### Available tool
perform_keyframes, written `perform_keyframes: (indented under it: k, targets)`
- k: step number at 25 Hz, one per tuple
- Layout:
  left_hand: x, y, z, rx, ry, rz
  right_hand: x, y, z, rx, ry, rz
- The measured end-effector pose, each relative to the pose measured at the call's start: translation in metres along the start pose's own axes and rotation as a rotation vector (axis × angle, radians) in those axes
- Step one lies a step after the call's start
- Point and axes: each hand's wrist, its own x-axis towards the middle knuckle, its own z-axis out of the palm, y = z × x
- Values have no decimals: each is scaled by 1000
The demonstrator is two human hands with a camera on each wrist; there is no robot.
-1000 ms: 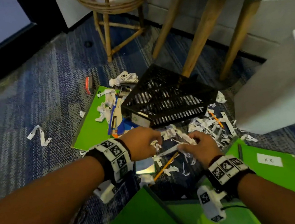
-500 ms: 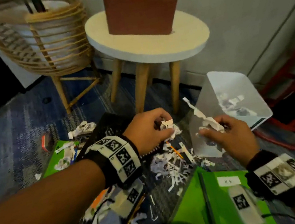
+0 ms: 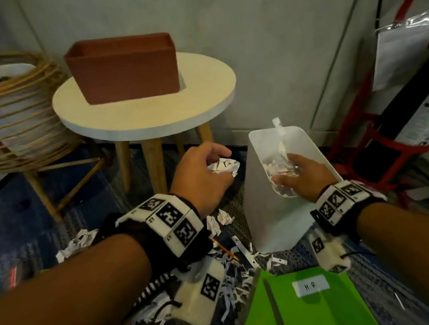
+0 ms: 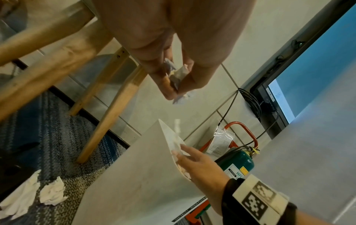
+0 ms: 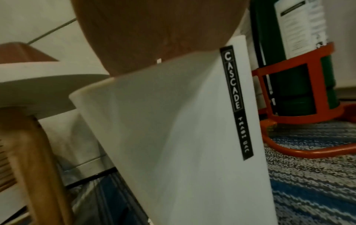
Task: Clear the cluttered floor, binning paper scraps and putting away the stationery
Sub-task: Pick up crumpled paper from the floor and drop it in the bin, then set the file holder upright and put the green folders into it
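My left hand (image 3: 217, 162) grips a wad of crumpled white paper scraps (image 3: 226, 167) just left of the white bin (image 3: 270, 217); in the left wrist view its fingers (image 4: 167, 85) pinch the wad (image 4: 180, 76). Over the bin's mouth, my right hand (image 3: 296, 171) lies with fingers spread, and loose scraps (image 3: 277, 166) sit in the bin beneath it. A paper strip (image 4: 177, 126) hangs in the air above the rim. In the right wrist view only the palm (image 5: 154, 30) and the bin wall (image 5: 173, 137) show. More scraps (image 3: 234, 289) and an orange pencil (image 3: 226, 251) lie on the carpet.
A green folder labelled HR (image 3: 311, 311) lies near me. A round white table (image 3: 146, 119) carrying a brown box (image 3: 123, 67) stands behind the bin, a wicker stand (image 3: 3, 117) at left, a fire extinguisher in a red frame (image 3: 410, 132) at right.
Both hands rose from the floor pile with scraps. The right one reached over the bin and opened, dropping its scraps in; the left moved towards the bin, still holding its wad.
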Motion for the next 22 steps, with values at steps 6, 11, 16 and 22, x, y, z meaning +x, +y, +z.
perform_keyframes:
  k: [6,11,16,22]
  targets:
    - [19,9,42,-87,13,-19,-8,-7,-8,213,237,-13]
    - [38,20,86,-72,82,-42,-14,-1,-7,378,354,-12]
    - [49,19,117,28,-111,-107,-5,10,-6,542,396,13]
    - [24,5,99,362,-313,114,-6,13,-3,527,381,-37]
